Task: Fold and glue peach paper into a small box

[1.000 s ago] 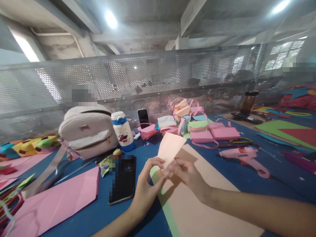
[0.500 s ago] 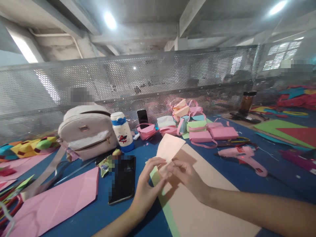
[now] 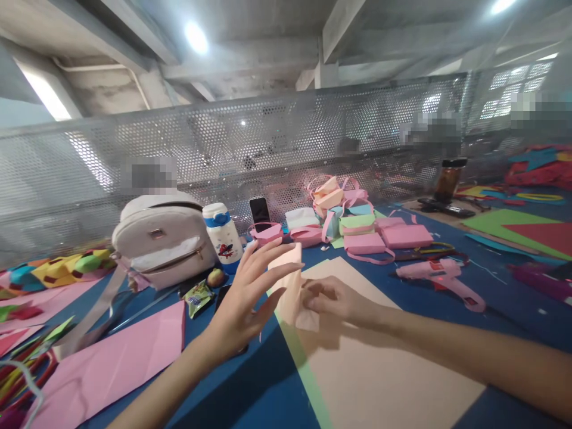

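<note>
A folded piece of peach paper (image 3: 292, 293) stands above the large peach sheet (image 3: 379, 363). My right hand (image 3: 330, 300) pinches its right side between thumb and fingers. My left hand (image 3: 250, 295) is raised at the left of the paper, fingers spread and holding nothing; its fingertips overlap the paper's upper part in view, and I cannot tell whether they touch it. Under the peach sheet, a strip of green sheet (image 3: 298, 351) shows. Behind my left hand a dark phone (image 3: 222, 294) is mostly hidden.
Small paper bags (image 3: 364, 244) are grouped behind my hands. A pink glue gun (image 3: 440, 273) lies to the right. At the left are a white backpack (image 3: 163, 241), a bottle (image 3: 222, 235), a snack packet (image 3: 198, 298) and a pink sheet (image 3: 125, 363). A perforated metal partition (image 3: 201, 155) runs along the back.
My left hand has let go of the folded paper, moved left and up, and spread its fingers. The right hand still holds the paper, which has turned and sits lower.
</note>
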{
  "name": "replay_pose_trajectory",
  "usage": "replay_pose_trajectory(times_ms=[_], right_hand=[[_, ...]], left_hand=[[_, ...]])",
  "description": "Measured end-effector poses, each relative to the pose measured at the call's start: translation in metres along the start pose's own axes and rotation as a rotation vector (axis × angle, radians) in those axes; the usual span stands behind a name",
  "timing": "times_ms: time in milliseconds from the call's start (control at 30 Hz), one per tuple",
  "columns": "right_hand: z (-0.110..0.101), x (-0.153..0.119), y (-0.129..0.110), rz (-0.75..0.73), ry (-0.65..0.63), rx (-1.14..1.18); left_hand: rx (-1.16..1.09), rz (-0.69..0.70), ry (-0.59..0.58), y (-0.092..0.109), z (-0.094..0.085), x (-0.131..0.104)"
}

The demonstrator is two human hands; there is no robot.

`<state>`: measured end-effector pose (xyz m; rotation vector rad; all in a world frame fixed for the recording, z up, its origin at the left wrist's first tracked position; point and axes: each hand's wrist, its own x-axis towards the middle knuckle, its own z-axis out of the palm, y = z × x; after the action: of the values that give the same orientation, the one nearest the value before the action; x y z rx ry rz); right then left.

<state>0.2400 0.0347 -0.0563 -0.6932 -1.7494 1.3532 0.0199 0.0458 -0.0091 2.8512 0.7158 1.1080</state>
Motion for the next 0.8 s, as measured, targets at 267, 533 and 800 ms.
replay_pose_trajectory(times_ms=[267,533,800], right_hand=[[-0.006,-0.004,-0.026,-0.03,-0.256,-0.386],[0.004,-0.006,-0.029,0.006,-0.189,-0.282],[0.01,-0.004,-0.022,0.03,-0.113,-0.115]], left_hand=[[0.014,0.099,-0.228,0.005,-0.015,0.005],[0.02,0.074,-0.226,0.003,-0.024,0.007],[-0.001,0.042,-0.243,0.003,-0.025,0.005]])
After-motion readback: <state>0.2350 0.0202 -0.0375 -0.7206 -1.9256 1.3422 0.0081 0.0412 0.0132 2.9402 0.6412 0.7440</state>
